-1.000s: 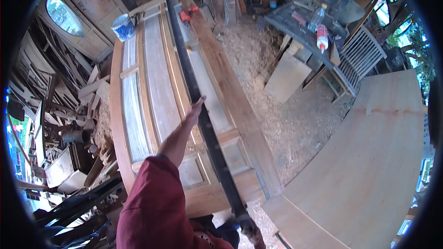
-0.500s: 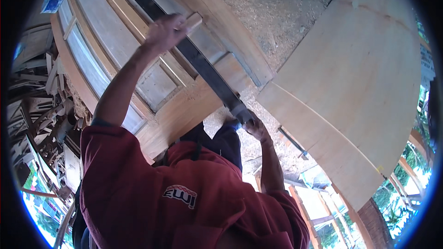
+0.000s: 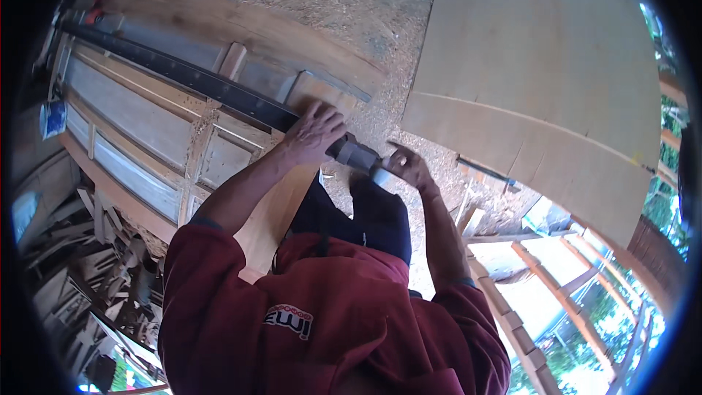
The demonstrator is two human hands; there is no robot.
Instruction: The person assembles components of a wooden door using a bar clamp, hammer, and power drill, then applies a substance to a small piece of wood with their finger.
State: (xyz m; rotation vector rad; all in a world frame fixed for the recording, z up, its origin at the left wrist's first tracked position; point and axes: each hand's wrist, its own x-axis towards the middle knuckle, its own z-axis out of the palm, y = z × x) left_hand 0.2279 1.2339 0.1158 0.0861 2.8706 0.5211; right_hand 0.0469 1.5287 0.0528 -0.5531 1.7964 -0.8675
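Black and straight, a long bar runs away from the left hand's fingers toward the far upper left, lying across a panelled wooden door. That left hand rests over the bar near its close end, fingers bent across the top; whether they close underneath I cannot tell. Just past those fingertips, to the right, sits a dark blocky end fitting, between the two hands. The right hand is at the fitting's outer end, forefinger stretched toward it; its grip is too blurred to tell. Below the fingers of both hands are dark trousers and a maroon top. Up and right of the right fingers lies a broad plywood sheet, well apart from them. Beyond the left fingers, sawdust covers the ground. Well to their left, beside the door, stands a blue-and-white bucket, with scrap wood heaped lower down.
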